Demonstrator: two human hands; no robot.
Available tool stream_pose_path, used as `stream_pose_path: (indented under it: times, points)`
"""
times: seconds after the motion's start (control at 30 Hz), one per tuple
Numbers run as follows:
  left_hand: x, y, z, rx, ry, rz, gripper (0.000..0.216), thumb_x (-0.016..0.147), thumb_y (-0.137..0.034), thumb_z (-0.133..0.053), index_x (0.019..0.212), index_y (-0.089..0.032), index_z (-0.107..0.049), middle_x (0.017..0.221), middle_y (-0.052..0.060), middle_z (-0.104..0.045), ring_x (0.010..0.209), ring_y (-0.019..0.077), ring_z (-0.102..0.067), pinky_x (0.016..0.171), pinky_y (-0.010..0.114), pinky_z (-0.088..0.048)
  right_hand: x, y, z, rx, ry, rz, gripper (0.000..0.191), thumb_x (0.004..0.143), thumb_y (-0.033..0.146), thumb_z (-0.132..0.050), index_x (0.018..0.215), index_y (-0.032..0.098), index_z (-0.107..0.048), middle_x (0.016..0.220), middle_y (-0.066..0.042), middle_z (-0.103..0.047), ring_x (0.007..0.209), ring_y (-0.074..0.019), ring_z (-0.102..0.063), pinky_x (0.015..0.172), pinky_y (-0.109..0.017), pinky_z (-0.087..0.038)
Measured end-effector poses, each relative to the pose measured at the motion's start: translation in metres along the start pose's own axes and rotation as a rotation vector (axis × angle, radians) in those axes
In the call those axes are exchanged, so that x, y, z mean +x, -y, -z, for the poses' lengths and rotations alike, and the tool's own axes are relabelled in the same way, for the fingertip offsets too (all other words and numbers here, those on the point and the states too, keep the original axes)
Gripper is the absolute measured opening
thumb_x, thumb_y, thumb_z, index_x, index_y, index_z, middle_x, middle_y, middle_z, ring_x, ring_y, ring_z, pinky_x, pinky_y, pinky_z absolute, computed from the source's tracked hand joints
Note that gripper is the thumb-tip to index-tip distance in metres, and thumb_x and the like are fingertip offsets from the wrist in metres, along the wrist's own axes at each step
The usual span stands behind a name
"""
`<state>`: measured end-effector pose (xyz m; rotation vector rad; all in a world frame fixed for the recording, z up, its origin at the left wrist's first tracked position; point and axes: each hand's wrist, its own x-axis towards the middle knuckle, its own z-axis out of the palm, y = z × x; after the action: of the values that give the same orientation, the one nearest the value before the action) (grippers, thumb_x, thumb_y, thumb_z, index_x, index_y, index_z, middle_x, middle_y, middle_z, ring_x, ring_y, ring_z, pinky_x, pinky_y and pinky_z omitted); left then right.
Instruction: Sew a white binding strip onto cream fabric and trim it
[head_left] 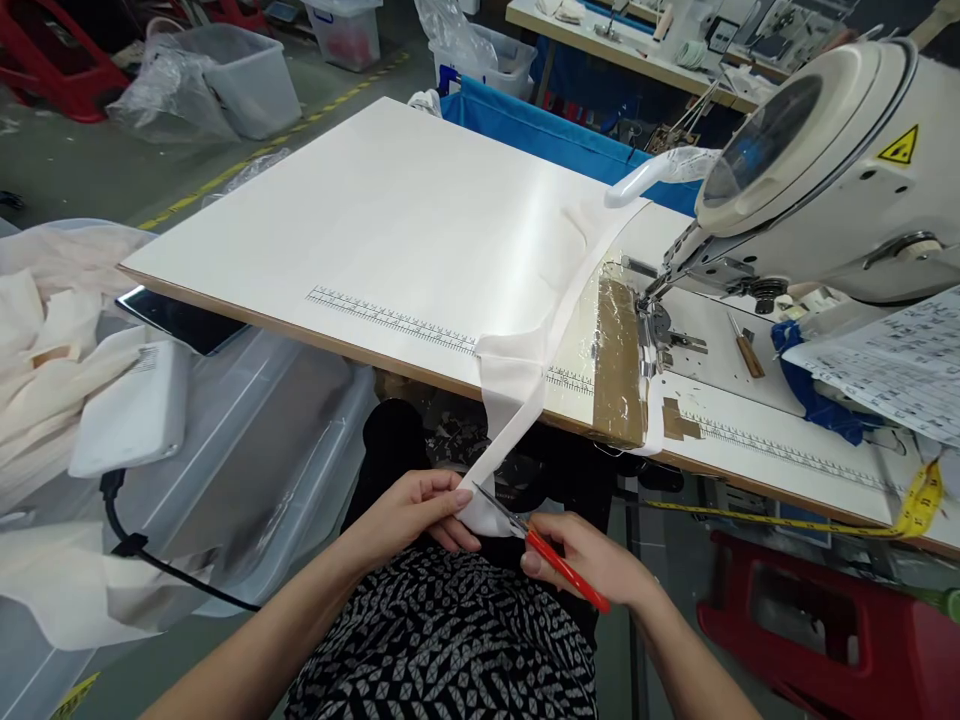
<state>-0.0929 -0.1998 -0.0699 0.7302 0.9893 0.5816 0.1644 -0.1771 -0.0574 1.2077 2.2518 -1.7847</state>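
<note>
Pale pink-white fabric drapes from the white table over its front edge toward my lap, with a narrow band along its side. My left hand pinches the lower end of this band between thumb and fingers. Red-handled scissors are gripped in my right hand. Their blades point up and left, and the tips are at the fabric just beside my left fingers. Whether the blades are cutting into the cloth is too small to tell.
A sewing machine stands on the right of the white table. A yellow tape measure hangs at the table's right edge. On the left, a clear plastic bin bears cloth pieces and a white device with a black cable.
</note>
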Motion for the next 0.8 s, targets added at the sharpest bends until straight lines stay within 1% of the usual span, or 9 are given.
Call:
stream_pose_path:
  times: [0.2,0.37,0.47,0.57,0.7,0.8]
  points:
    - [0.0005,0.0039,-0.0010,-0.014,-0.010,0.010,0.050,0.078,-0.062,-0.071,0.085,-0.014,-0.063,0.071,0.010,-0.075,0.070,0.0214,-0.074,0.062,0.025,-0.054,-0.0081,-0.0074,-0.0015,-0.059,-0.018,0.000,0.048,0.090,0.055,-0.059,0.066,0.022,-0.034,0.062,0.008,-0.032,0.057,-0.0093,-0.029,0.049,-0.023,-0.023]
    - [0.0024,0.0038,-0.0049,0.009,-0.025,0.027,0.050,0.078,-0.063,-0.071,0.086,-0.014,-0.065,0.072,0.010,-0.075,0.072,0.0215,-0.074,0.065,0.026,-0.055,-0.0027,-0.0070,-0.0030,-0.117,-0.033,-0.006,0.047,0.090,0.054,-0.059,0.066,0.023,-0.033,0.062,0.008,-0.033,0.055,-0.0092,-0.029,0.048,-0.023,-0.022]
    - [0.0033,0.0029,-0.0068,0.009,-0.026,0.028,0.051,0.077,-0.064,-0.071,0.085,-0.014,-0.064,0.071,0.010,-0.075,0.072,0.0218,-0.074,0.065,0.026,-0.055,0.0006,-0.0049,-0.0017,-0.161,-0.049,0.001,0.049,0.090,0.057,-0.057,0.066,0.023,-0.032,0.060,0.008,-0.031,0.054,-0.0092,-0.029,0.048,-0.024,-0.021]
    - [0.0037,0.0029,-0.0078,0.009,-0.029,0.031,0.051,0.077,-0.064,-0.071,0.083,-0.014,-0.064,0.070,0.010,-0.075,0.071,0.0218,-0.074,0.065,0.026,-0.055,-0.0002,-0.0036,-0.0009,-0.236,-0.096,-0.003,0.051,0.089,0.061,-0.058,0.066,0.023,-0.032,0.059,0.008,-0.033,0.053,-0.0098,-0.030,0.050,-0.025,-0.020]
    - [0.0047,0.0040,-0.0089,0.011,-0.035,0.028,0.050,0.076,-0.064,-0.072,0.081,-0.014,-0.063,0.070,0.010,-0.075,0.071,0.0224,-0.074,0.065,0.026,-0.055,-0.0038,-0.0019,-0.0022,-0.329,-0.177,-0.025,0.050,0.088,0.058,-0.061,0.067,0.024,-0.032,0.060,0.007,-0.038,0.053,-0.0107,-0.035,0.052,-0.026,-0.021]
    - [0.0056,0.0046,-0.0092,0.012,-0.025,0.019,0.049,0.078,-0.062,-0.071,0.081,-0.014,-0.064,0.070,0.009,-0.075,0.071,0.0221,-0.074,0.065,0.026,-0.055,-0.0047,-0.0020,-0.0048,-0.357,-0.207,-0.028,0.049,0.088,0.057,-0.061,0.066,0.024,-0.032,0.060,0.007,-0.040,0.053,-0.0107,-0.035,0.052,-0.026,-0.022]
